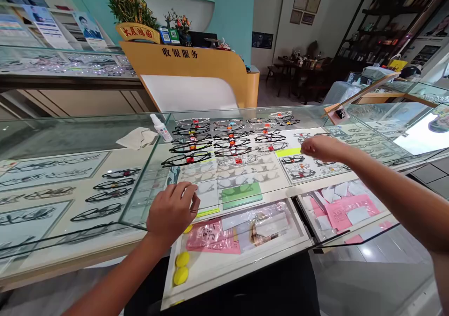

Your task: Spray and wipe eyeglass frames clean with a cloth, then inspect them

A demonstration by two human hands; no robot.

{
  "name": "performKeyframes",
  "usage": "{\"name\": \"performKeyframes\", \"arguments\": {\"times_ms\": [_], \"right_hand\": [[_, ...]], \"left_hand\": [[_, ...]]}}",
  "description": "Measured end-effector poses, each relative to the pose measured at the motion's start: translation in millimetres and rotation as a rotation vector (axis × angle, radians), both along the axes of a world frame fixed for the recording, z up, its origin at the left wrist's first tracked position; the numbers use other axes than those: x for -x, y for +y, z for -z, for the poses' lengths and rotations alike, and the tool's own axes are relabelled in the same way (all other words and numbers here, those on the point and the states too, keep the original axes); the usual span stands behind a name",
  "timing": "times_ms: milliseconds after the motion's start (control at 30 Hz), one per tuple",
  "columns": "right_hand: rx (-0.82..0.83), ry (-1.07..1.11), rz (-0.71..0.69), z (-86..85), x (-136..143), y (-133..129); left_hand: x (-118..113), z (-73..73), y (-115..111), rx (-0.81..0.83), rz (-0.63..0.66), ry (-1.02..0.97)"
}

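Observation:
My left hand [172, 209] rests at the front edge of the glass counter top [140, 213], fingers curled downward, with nothing visible in it. My right hand [321, 147] is closed over the right part of the counter, beside a yellow strip [288, 152]; what it holds, if anything, is hidden. Between and beyond the hands, several eyeglass frames lie in three columns on the glass, among them a black pair [186, 159] nearest my left hand and a clear pair [237, 161]. Many have small red or orange tags.
A white spray bottle [161, 128] and a white cloth [136, 138] lie left of the glasses. Below the glass stand open drawers with pink packets [213, 236] and yellow round cases [181, 275]. A wooden-framed mirror [361, 94] stands at the right.

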State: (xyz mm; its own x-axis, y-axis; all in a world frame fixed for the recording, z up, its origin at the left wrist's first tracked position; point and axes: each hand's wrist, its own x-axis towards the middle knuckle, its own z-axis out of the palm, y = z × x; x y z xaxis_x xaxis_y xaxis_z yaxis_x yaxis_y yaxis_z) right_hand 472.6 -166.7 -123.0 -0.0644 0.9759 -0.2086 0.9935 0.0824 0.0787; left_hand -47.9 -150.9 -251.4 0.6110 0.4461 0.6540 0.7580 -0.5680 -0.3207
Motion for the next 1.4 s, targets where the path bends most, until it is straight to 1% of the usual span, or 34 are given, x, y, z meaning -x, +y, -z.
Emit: {"name": "performKeyframes", "arguments": {"times_ms": [67, 133, 200, 300, 400, 500, 633, 767, 933, 1033, 1133, 1267, 1333, 1400], "right_hand": [[-0.226, -0.106, -0.050, 10.1, -31, 43], [-0.362, -0.174, -0.068, 23.2, -55, 80], [-0.406, -0.199, -0.058, 36.1, -71, 109], [-0.423, -0.202, -0.042, 52.6, -83, 142], [-0.409, -0.214, -0.070, 64.9, -89, 169], [-0.382, -0.222, -0.114, 73.5, -93, 190], [-0.370, -0.215, -0.135, 80.4, -98, 212], [-0.359, -0.197, -0.123, 84.7, -105, 228], [-0.385, -0.170, -0.126, 88.0, -106, 233], [-0.417, -0.162, -0.121, 88.0, -100, 227], [-0.452, -0.155, -0.099, 85.2, -93, 216], [-0.485, -0.144, -0.070, 75.2, -90, 189], [-0.507, -0.126, -0.070, 68.4, -92, 167], [-0.555, -0.074, -0.102, 61.1, -96, 138]], "left_hand": [[0, -0.1, 0, -0.006, -0.004, -0.004], [0, 0.1, 1, -0.014, 0.002, -0.001], [0, 0.3, 2, -0.027, 0.011, 0.009], [0, -0.7, 3, -0.051, 0.016, 0.030], [0, -3.1, 3, -0.065, 0.012, 0.048], [0, -4.9, 3, -0.077, 0.019, 0.047], [2, -5.1, 4, -0.085, 0.031, 0.041], [2, -4.8, 4, -0.067, 0.027, 0.045], [2, -4.6, 3, -0.071, 0.028, 0.048], [2, -4.8, 3, -0.081, 0.031, 0.047], [2, -4.9, 4, -0.093, 0.036, 0.042], [2, -4.6, 4, -0.103, 0.034, 0.054], [1, -4.4, 3, -0.103, 0.027, 0.056], [0, -3.7, 3, -0.102, 0.020, 0.051]]}}
